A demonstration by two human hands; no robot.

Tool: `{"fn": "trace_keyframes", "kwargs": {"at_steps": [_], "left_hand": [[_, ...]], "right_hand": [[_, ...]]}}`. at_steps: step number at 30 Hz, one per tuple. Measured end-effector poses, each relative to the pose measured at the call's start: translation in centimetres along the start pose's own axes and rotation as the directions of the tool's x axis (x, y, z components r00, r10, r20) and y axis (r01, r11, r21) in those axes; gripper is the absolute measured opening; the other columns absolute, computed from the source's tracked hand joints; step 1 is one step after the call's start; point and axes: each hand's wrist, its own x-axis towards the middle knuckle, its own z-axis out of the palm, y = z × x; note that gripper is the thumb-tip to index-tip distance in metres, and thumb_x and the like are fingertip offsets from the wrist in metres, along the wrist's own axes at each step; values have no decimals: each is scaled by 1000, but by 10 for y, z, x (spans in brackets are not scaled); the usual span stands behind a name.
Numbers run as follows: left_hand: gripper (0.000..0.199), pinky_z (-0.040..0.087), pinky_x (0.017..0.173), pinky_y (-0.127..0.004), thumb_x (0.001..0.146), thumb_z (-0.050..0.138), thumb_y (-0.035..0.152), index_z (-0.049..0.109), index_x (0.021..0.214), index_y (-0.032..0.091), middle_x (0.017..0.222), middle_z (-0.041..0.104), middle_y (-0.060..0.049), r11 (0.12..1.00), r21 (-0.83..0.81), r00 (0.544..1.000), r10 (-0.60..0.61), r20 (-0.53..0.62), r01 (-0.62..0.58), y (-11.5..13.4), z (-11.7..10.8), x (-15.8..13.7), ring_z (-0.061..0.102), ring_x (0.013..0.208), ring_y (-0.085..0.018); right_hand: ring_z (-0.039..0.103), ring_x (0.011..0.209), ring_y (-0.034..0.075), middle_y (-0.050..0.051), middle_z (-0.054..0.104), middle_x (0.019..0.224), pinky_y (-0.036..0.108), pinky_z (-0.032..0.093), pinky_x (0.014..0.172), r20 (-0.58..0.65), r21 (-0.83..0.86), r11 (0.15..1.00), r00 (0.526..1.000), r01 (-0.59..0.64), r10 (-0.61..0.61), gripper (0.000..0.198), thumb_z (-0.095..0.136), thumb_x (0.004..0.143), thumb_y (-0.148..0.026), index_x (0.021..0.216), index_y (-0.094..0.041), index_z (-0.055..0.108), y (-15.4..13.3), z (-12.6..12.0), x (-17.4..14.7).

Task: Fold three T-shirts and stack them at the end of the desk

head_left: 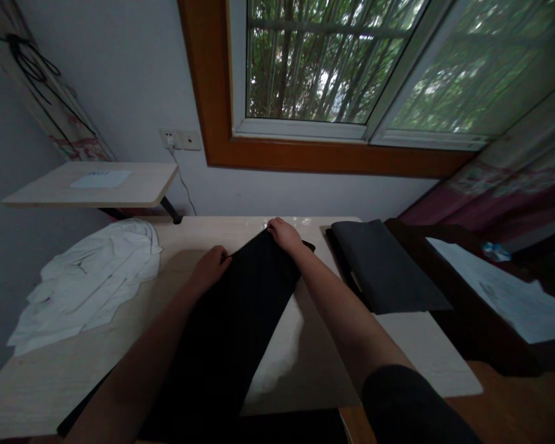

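A long black garment (234, 314), perhaps trousers, stretches from the table's near edge toward the window. My left hand (211, 265) pinches its far left corner, fingers closed on the fabric. Farther along that top edge, my right hand (283, 233) grips the other corner, so the edge between them is pulled straight and slants up to the right. A small bit of black cloth shows past my right wrist. The garment's near end is partly hidden by my left forearm and runs out of view.
A crumpled white cloth pile (97, 271) lies on the table's (277, 388) left side. Behind it stands a raised shelf (143, 185) with a paper label (100, 179). Folded dark grey cloth (388, 265) lies at right, beside a dark brown surface holding a white sheet (499, 283).
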Motion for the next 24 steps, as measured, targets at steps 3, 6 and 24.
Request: {"fn": "trace_keyframes", "kwargs": {"at_steps": [3, 6, 24], "left_hand": [[10, 49, 86, -37, 92, 55, 31, 56, 89, 21, 97, 64, -8, 998, 56, 999, 39, -36, -37, -2, 2, 1, 60, 92, -23], [10, 50, 90, -39, 93, 56, 29, 59, 95, 21, 99, 63, -8, 995, 70, 995, 80, -68, -75, -7, 5, 0, 60, 95, -24], [38, 36, 115, -50, 99, 47, 25, 68, 130, 30, 139, 58, -9, 943, 210, 954, 282, -102, -257, -5, 12, -21, 47, 129, -27]], "right_hand": [[55, 110, 28, 13, 62, 120, 38, 42, 91, -51, -154, 987, 998, -44, 37, 24, 50, 101, -25, 120, -22, 63, -10, -3, -5], [52, 113, 29, 15, 61, 122, 40, 41, 93, -146, -226, 969, 987, -104, 72, 27, 44, 103, -24, 121, -21, 63, -20, -10, -13], [56, 113, 32, 15, 65, 121, 47, 46, 100, -145, -52, 989, 981, -136, 127, 31, 51, 98, -31, 120, -21, 70, 17, -23, -129]]}}
